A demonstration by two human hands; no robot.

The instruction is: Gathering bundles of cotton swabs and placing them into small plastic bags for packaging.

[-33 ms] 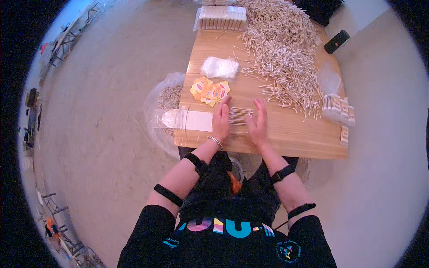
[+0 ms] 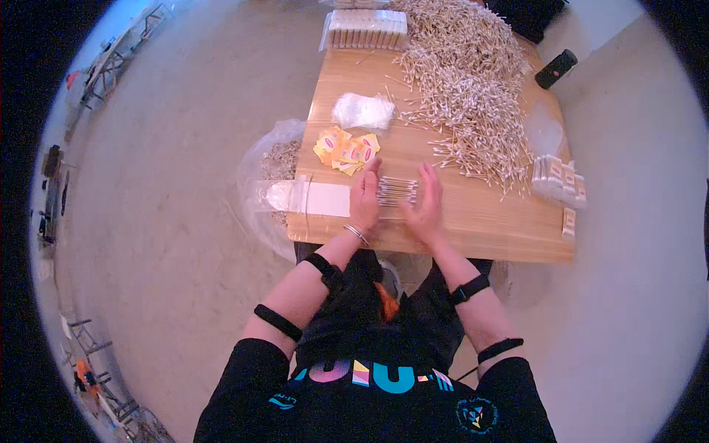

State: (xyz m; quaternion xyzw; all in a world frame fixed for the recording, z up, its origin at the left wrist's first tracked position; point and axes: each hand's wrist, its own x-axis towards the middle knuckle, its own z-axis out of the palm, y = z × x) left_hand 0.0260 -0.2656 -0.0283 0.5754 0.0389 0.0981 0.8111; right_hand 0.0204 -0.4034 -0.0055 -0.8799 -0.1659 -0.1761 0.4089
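Note:
A small row of cotton swabs [image 2: 397,191] lies crosswise on the wooden table between my two hands. My left hand [image 2: 365,196] stands on edge at the left ends of the swabs, its fingers stretched out and pointing away from me. Opposite it, my right hand [image 2: 425,206] is at the right ends, fingers extended and thumb toward the swabs, slightly blurred. Neither hand is closed around the row. Just left of my left hand is a blank white card strip [image 2: 327,199]. Yellow-orange printed cards [image 2: 346,150] are heaped beyond it.
A large pile of loose swabs [image 2: 473,96] covers the table's [image 2: 487,221] far right. Clear plastic bags [image 2: 363,111] lie beyond the cards. Filled packs [image 2: 367,31] stand far left; more packs [image 2: 559,181] sit right. A dark cylinder [image 2: 556,69] stands at the right edge.
My right hand has shifted very slightly, with its thumb nearer to me. The swabs between my hands look a little more evenly lined up. My left hand is almost unmoved.

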